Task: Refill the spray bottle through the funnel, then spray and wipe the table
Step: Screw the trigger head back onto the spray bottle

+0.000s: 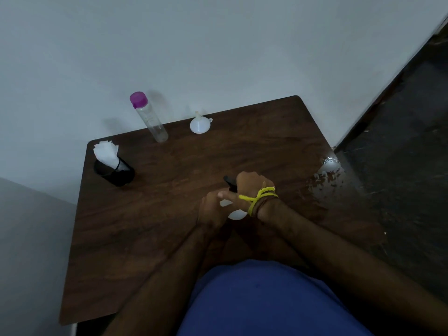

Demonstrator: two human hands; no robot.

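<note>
Both hands meet over the middle of the dark wooden table. My left hand grips the white body of the spray bottle, mostly hidden between the hands. My right hand, with yellow and brown threads on its wrist, is curled round the bottle's black spray head. A clear refill bottle with a purple cap stands at the table's far edge. A white funnel rests upside down to its right.
A black mesh cup holding white paper napkins stands at the far left corner. A pale wall runs behind the table. Dark floor with a wet, shiny patch lies to the right of the table's edge.
</note>
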